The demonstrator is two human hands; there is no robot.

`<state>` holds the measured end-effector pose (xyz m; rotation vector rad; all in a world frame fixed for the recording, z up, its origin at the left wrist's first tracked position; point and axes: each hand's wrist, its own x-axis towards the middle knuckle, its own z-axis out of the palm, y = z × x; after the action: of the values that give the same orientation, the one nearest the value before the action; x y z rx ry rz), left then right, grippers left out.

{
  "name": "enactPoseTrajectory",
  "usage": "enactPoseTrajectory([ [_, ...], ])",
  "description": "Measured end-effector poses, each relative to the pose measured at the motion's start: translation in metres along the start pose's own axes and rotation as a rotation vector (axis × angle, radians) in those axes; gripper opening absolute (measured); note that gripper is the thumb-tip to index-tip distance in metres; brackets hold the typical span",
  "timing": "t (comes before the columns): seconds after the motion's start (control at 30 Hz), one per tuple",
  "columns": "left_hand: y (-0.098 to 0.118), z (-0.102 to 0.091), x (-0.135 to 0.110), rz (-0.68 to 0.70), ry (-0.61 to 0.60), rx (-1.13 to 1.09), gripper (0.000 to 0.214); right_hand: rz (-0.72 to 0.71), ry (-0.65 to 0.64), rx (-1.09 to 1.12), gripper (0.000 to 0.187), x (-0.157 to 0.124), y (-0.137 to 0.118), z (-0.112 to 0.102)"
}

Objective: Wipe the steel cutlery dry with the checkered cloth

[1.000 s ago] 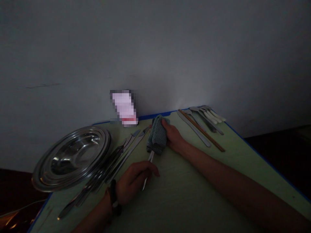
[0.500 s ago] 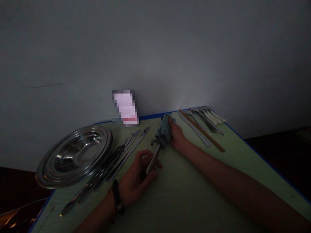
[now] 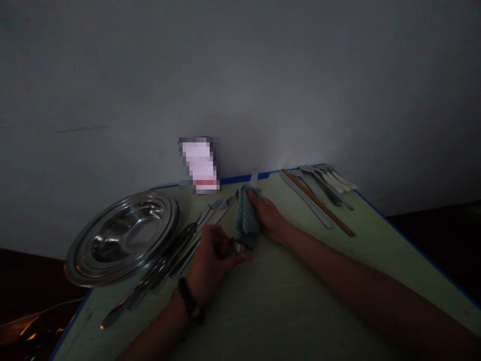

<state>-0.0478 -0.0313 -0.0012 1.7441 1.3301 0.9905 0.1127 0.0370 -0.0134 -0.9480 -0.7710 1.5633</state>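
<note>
My left hand (image 3: 212, 260) grips the handle end of a table knife (image 3: 254, 178), whose blade tip pokes out beyond the cloth toward the wall. My right hand (image 3: 267, 216) is closed round a folded grey-blue cloth (image 3: 246, 218) wrapped about the knife's blade. Both hands rest over the middle of the pale green table (image 3: 293, 296). A black band sits on my left wrist.
A stack of steel plates (image 3: 124, 235) lies at the left with several knives (image 3: 176, 250) beside it. At the back right lie a knife (image 3: 306, 199), wooden chopsticks (image 3: 319, 203) and several spoons (image 3: 330, 180). A blurred card (image 3: 199, 164) leans on the wall.
My left hand has slid up the knife toward the cloth. The cloth has moved down the blade, so the knife tip now shows past it.
</note>
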Motion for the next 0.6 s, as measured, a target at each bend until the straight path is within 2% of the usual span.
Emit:
enactPoseTrajectory([
  [0.13,0.003,0.0,0.0,-0.012,-0.053,0.018,0.053,-0.066,-0.036,-0.223,0.04,0.0,0.0,-0.003],
  [0.23,0.005,-0.004,0.0,0.04,-0.059,-0.054,0.037,-0.112,-0.105,-0.47,0.041,-0.001,-0.01,-0.006],
  [0.33,0.003,-0.007,0.0,0.035,-0.064,-0.173,0.024,-0.168,-0.336,-0.737,0.038,-0.005,-0.025,-0.007],
  [0.47,-0.002,-0.007,0.002,-0.046,-0.017,-0.29,0.029,-0.213,-0.678,-1.06,0.032,-0.013,-0.045,-0.008],
  [0.6,0.0,-0.008,0.006,-0.09,0.047,-0.232,0.037,-0.115,-0.814,-1.164,0.029,-0.022,-0.067,-0.006],
])
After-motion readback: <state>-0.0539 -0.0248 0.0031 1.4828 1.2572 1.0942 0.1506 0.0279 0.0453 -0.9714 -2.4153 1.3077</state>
